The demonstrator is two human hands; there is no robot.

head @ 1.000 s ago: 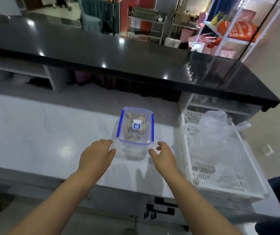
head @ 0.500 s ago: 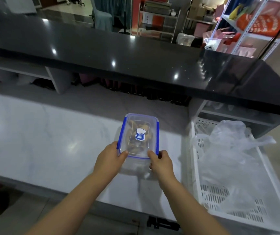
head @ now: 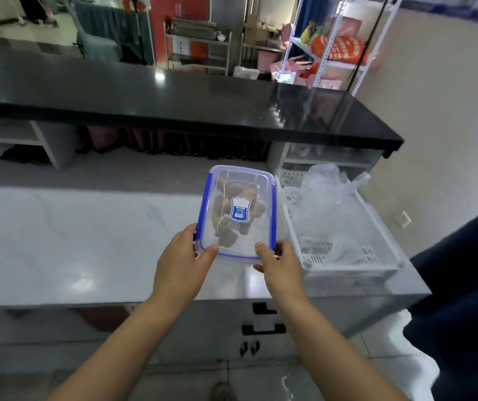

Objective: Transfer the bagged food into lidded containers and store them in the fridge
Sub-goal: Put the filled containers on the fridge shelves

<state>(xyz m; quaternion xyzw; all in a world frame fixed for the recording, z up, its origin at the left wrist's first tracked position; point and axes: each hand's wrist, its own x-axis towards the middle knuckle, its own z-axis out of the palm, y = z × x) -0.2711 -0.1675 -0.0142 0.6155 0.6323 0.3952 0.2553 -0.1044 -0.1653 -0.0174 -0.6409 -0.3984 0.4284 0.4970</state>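
We have lifted the lidded container (head: 239,209) off the white counter (head: 72,241), where it sat a moment ago. Our left hand (head: 182,261) and right hand (head: 279,266) grip its near corners, thumbs on top. A white basket (head: 347,266) sits at its three o'clock.

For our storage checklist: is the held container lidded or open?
Lidded. The container wears a clear blue-edged lid lying flat, brown food showing through; whether its clips are latched cannot be told.

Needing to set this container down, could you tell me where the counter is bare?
The pale counter left of the container is bare, back to the black ledge. The right is crowded: a white basket of plastic bags.
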